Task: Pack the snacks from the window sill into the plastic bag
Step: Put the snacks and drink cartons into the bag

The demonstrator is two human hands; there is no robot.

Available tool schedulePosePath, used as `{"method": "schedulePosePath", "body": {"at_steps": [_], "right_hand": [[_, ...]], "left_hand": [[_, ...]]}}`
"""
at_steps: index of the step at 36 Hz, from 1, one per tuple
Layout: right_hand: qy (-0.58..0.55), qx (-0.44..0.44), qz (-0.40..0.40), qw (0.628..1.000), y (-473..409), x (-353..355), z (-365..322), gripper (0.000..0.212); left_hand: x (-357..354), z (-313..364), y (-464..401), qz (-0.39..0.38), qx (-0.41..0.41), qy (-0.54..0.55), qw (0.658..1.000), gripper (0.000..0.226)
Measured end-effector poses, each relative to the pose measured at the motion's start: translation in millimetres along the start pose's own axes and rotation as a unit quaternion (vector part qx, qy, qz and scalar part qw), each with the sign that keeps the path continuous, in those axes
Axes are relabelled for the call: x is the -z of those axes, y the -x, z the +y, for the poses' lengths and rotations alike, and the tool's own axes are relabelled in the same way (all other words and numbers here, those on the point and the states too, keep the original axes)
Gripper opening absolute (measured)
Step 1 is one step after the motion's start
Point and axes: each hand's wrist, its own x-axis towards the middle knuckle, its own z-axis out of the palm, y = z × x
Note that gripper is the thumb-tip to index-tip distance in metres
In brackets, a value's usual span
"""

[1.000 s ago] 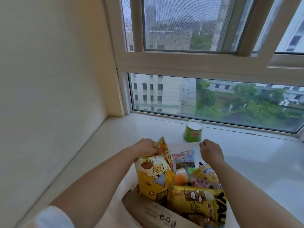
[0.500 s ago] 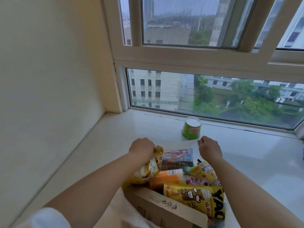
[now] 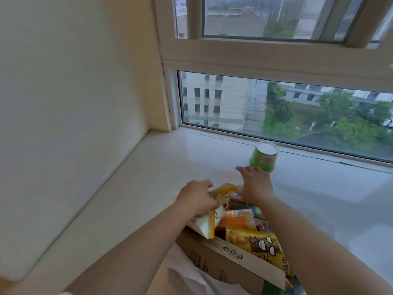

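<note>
A small green can (image 3: 263, 159) with a white lid stands on the white window sill (image 3: 165, 167) near the glass. My right hand (image 3: 254, 183) stretches toward it with fingers spread, fingertips just short of the can's base. My left hand (image 3: 196, 198) grips the top of a yellow snack pouch (image 3: 212, 216) that sits in the white plastic bag (image 3: 187, 275). Inside the bag lie an orange packet (image 3: 238, 220), a yellow-brown snack pack (image 3: 261, 245) and a brown cardboard box (image 3: 225, 260). The bag's far rim is hidden behind my hands.
A cream wall (image 3: 74, 103) closes off the sill on the left. The window pane (image 3: 276, 111) and its frame run along the back. Bare sill spreads to the right of the can and to the left of the bag.
My right hand let go of the bag's rim, opened and moved forward toward the green can. My left hand pushed the yellow pouch lower into the bag.
</note>
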Motion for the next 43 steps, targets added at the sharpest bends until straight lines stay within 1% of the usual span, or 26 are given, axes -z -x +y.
{"method": "schedulePosePath", "body": {"at_steps": [1, 4, 5, 7, 8, 9, 11, 12, 14, 16, 18, 20, 23, 28, 31, 34, 37, 41, 43], "right_hand": [[0.008, 0.018, -0.006, 1.000, -5.2, -3.9, -6.5, 0.066], [0.033, 0.045, -0.021, 0.998, -23.8, -13.6, -20.4, 0.070], [0.040, 0.049, -0.019, 0.998, -30.0, -15.6, -23.4, 0.072], [0.057, 0.049, -0.021, 0.997, -41.6, -17.0, -27.6, 0.072], [0.065, 0.048, -0.034, 0.996, -46.5, -17.2, -29.1, 0.067], [0.072, 0.051, -0.050, 0.995, -50.7, -17.7, -30.6, 0.059], [0.066, 0.060, -0.084, 0.992, -57.6, -17.5, -35.4, 0.034], [0.038, 0.056, -0.095, 0.993, -60.0, -16.9, -38.0, 0.027], [-0.055, 0.026, -0.093, 0.994, -62.8, -13.0, -42.2, 0.024], [-0.146, -0.001, -0.062, 0.987, -65.8, -4.4, -42.6, 0.025], [-0.221, -0.007, -0.037, 0.975, -66.3, 6.4, -42.6, 0.030], [-0.260, -0.003, -0.019, 0.965, -66.5, 13.9, -43.4, 0.032], [-0.293, -0.002, -0.005, 0.956, -62.5, 18.1, -43.0, 0.032], [-0.303, 0.030, -0.020, 0.952, -52.1, 29.3, -47.1, 0.029], [-0.297, 0.057, -0.037, 0.953, -45.8, 35.8, -54.1, 0.028], [-0.282, 0.063, -0.043, 0.956, -39.8, 34.3, -56.4, 0.027], [-0.264, 0.053, -0.052, 0.962, -34.7, 25.9, -51.4, 0.026], [-0.224, 0.045, -0.059, 0.972, -35.2, 26.9, -43.4, 0.024], [-0.216, 0.037, -0.042, 0.975, -36.4, 28.3, -37.3, 0.024]], "left_hand": [[-1.4, -1.8, 5.9, -0.002, -0.004, 0.015, 1.000, 0.036], [-5.8, -10.6, 23.1, 0.009, -0.013, 0.053, 0.998, 0.013], [-7.3, -14.2, 27.4, 0.015, -0.011, 0.060, 0.998, 0.011], [-9.7, -20.7, 32.9, 0.031, 0.000, 0.072, 0.997, 0.022], [-10.3, -22.1, 35.1, 0.037, 0.003, 0.079, 0.996, 0.026], [-11.2, -22.9, 36.9, 0.041, 0.003, 0.082, 0.996, 0.029], [-11.7, -21.8, 40.0, 0.036, -0.003, 0.084, 0.996, 0.030], [-10.8, -20.4, 41.9, 0.033, -0.007, 0.085, 0.996, 0.029], [-9.4, -18.4, 43.8, 0.025, -0.013, 0.093, 0.995, 0.027], [-7.4, -14.3, 43.6, 0.013, -0.016, 0.106, 0.994, 0.025], [-5.3, -6.6, 42.4, -0.015, -0.012, 0.113, 0.993, 0.025], [-2.2, 2.5, 37.6, -0.038, -0.010, 0.116, 0.992, 0.025], [0.5, 12.0, 25.0, -0.041, 0.009, 0.084, 0.996, 0.026], [6.7, -2.0, -7.2, 0.037, 0.058, -0.037, 0.997, 0.027], [8.0, -12.8, -25.7, 0.067, 0.086, -0.110, 0.988, 0.036], [-17.4, -7.7, -36.0, 0.055, 0.086, -0.163, 0.981, 0.041], [-48.5, -7.2, -42.8, 0.037, 0.077, -0.180, 0.980, 0.042], [-45.6, -10.2, -48.6, 0.025, 0.079, -0.167, 0.982, 0.045], [-40.7, -4.7, -38.3, 0.012, 0.080, -0.149, 0.986, 0.051]]}}
